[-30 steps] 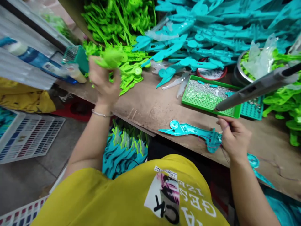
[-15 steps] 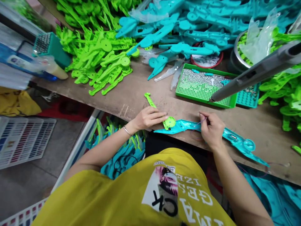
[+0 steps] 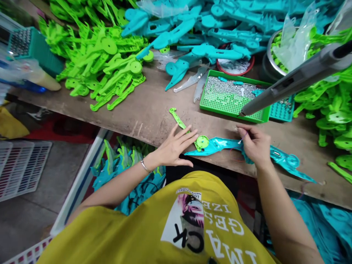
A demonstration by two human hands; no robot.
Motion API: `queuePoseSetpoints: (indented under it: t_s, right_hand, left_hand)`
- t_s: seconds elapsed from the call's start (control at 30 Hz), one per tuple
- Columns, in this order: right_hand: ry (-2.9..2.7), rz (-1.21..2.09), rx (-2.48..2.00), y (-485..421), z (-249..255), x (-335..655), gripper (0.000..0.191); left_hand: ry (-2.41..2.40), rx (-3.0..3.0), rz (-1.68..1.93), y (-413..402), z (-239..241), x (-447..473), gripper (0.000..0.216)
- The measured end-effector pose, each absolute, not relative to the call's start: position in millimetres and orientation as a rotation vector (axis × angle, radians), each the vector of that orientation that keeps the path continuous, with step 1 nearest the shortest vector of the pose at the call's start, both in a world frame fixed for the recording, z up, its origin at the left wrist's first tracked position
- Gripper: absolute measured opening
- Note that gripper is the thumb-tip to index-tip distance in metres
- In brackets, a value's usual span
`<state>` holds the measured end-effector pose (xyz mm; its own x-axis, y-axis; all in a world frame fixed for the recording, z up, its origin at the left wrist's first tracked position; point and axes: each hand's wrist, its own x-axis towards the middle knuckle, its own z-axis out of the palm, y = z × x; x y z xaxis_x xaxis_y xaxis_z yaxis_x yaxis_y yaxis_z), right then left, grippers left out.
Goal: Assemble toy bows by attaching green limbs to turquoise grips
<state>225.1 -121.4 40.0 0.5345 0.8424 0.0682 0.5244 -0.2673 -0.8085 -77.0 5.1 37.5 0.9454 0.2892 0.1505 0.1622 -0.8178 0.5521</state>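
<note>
My left hand (image 3: 173,147) lies flat on the wooden bench with fingers spread, resting over a bright green plastic part (image 3: 189,132) whose round end overlaps a teal plastic part (image 3: 220,145). My right hand (image 3: 254,145) is closed in a pinch over the middle of the teal part, gripping a thin wire or small piece I cannot name. The teal part runs right along the bench's near edge to a round end (image 3: 291,161).
A green tray of small screws (image 3: 233,99) sits behind the hands, with a grey hanging tool (image 3: 291,82) above it. Piles of green parts (image 3: 101,62) and teal parts (image 3: 214,33) fill the back. A bin of teal parts (image 3: 132,165) sits under the bench (image 3: 148,110).
My left hand brought a green part down from the pile and laid it on the teal part, then opened flat. The right hand stayed pinched on the teal part.
</note>
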Motion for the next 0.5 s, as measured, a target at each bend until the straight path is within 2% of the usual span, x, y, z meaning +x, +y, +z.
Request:
queuePoseSetpoints:
  t_s: [0.07,0.17,0.23,0.4,0.5]
  right_hand:
    - [-1.07,0.736,-1.83,-115.1,59.5,220.3,0.031]
    - [-1.15,1.101,-1.64,-96.3,86.3,201.4,0.03]
    - [-1.242,1.251,-1.548,-81.0,94.1,186.4,0.031]
    - [-1.331,1.393,-1.431,-54.8,80.8,161.1,0.031]
    - [-1.217,1.459,-1.43,-50.5,69.4,155.6,0.044]
  left_hand:
    - [0.423,2.484,0.376,-0.4,42.7,-70.4,0.083]
    - [0.672,2.405,0.529,-7.4,52.0,-58.2,0.046]
    - [0.777,2.385,0.581,-11.8,57.0,-50.5,0.033]
    - [0.911,2.346,0.62,-21.5,58.5,-42.0,0.024]
    - [1.03,2.356,0.695,-26.5,53.4,-42.8,0.024]
